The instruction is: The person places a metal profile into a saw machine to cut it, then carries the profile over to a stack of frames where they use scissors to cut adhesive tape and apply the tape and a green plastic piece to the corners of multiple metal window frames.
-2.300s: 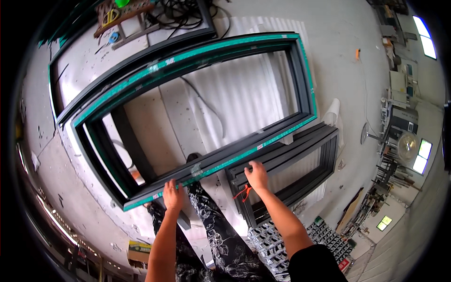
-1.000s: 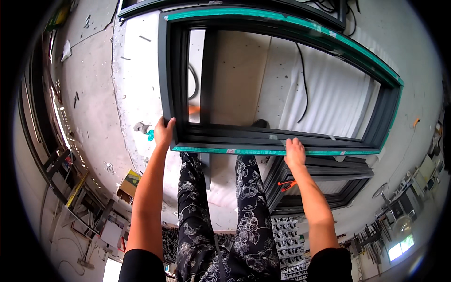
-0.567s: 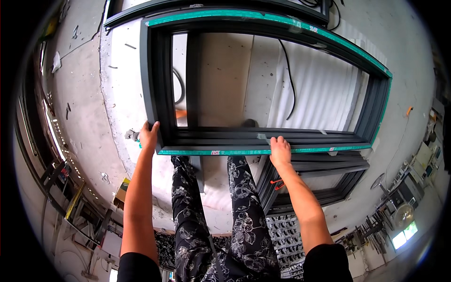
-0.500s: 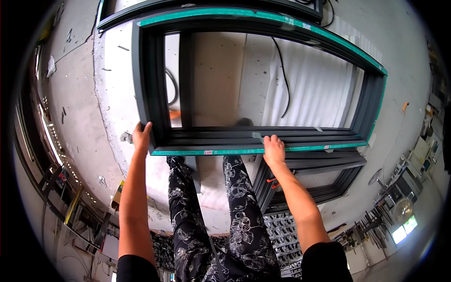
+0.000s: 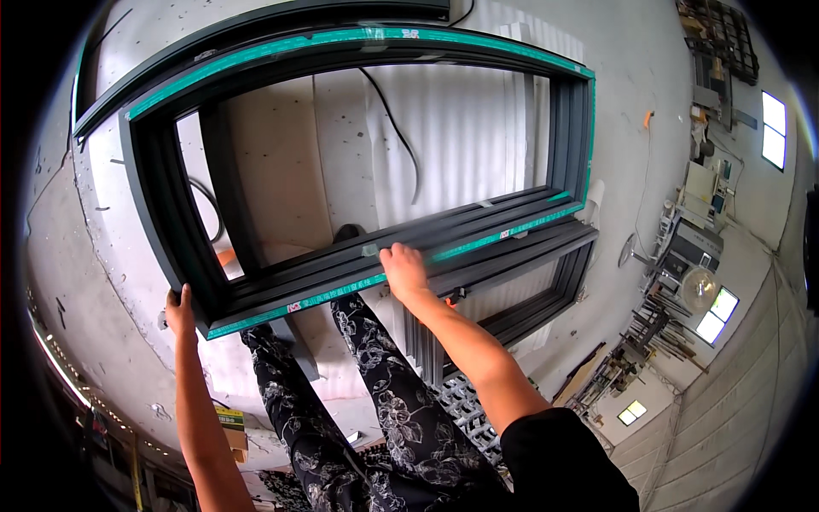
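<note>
A large dark grey window frame [image 5: 307, 280] with green tape along its outer edges lies in front of me. My left hand [image 5: 180, 312] is closed around its near left corner, fingers at the outer side. My right hand [image 5: 404, 269] grips the near rail around its middle, beside a small piece of clear tape [image 5: 369, 250]. Part of that rail is hidden under the right hand. Floor and a black cable [image 5: 394, 128] show through the frame's opening.
Another dark frame [image 5: 512, 299] sits below the near rail at right. A further dark frame [image 5: 256, 21] lies beyond the far edge. A cardboard box [image 5: 232, 433] stands at lower left. Along the right wall are a fan [image 5: 628, 250] and stacked tools and bars [image 5: 657, 341].
My view has turned, so the whole scene sits further left and tilted. Both hands keep their grip at about the same places on the window frame.
</note>
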Available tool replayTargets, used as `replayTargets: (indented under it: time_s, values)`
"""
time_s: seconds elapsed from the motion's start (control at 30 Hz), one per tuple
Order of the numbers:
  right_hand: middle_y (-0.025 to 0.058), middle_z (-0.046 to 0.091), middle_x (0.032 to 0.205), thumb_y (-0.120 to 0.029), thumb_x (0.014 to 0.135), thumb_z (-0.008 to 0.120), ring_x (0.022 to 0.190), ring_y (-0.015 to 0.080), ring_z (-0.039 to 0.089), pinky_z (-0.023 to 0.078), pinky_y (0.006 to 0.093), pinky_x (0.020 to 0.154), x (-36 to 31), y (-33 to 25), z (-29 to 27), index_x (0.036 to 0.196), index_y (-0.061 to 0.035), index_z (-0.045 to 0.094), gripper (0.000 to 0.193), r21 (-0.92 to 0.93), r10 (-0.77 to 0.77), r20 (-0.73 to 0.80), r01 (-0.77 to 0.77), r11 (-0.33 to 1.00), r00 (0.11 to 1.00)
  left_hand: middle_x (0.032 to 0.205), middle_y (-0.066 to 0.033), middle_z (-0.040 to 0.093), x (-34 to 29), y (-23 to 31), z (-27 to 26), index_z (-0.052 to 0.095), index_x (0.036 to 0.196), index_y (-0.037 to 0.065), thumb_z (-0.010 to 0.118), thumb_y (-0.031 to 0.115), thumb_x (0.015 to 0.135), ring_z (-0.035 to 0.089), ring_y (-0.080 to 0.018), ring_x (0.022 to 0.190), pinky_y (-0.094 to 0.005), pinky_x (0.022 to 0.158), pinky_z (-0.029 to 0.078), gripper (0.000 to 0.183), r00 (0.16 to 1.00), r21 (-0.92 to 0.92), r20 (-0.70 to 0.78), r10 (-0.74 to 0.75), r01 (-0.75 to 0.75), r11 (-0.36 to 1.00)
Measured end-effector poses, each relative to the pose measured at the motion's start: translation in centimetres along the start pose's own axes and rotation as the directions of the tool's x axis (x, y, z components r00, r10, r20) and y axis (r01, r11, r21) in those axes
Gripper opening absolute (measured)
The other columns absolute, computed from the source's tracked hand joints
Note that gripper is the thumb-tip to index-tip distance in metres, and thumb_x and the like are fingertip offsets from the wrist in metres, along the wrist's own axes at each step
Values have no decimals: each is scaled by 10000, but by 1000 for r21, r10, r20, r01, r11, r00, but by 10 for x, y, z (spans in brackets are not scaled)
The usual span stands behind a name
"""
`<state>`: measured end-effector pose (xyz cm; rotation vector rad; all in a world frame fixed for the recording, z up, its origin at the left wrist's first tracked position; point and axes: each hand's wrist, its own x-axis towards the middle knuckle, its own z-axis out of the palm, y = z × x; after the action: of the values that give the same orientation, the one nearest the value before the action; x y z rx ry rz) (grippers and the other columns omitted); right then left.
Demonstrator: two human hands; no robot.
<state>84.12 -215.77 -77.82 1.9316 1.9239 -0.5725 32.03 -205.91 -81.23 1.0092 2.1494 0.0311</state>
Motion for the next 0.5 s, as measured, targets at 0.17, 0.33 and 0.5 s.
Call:
replayTargets:
  time_s: [0.17, 0.33, 0.5]
  values:
    - [70, 566, 867, -164, 831, 557, 808, 243, 600, 463, 406, 767, 3, -5, -1, 847, -126, 573, 44, -50, 54, 16, -53, 997, 998, 1161, -179, 652, 8, -4, 3, 565, 1262, -6, 669, 473, 864, 620, -311, 1061, -365, 940, 445, 632, 1000, 106, 2, -21, 20, 994]
    - [74, 580, 918, -174, 835, 549, 955, 247, 560, 449, 405, 828, -13, -11, -27, 876, -110, 614, 100, -146, 63, -21, -66, 987, 998, 1070, -187, 672, 3, 15, 17, 600, 1157, -31, 660, 422, 882, 638, -331, 968, -388, 876, 469, 533, 994, -17, 86, 69, -68, 998]
    - [109, 575, 1017, -146, 808, 559, 1024, 300, 539, 455, 433, 889, -58, -94, -79, 874, -62, 614, 120, 214, -35, -18, 38, 976, 999, 988, -206, 673, -17, -6, -14, 581, 1124, -14, 648, 397, 873, 646, -340, 921, -433, 839, 485, 486, 1000, -32, 17, 19, -19, 999]
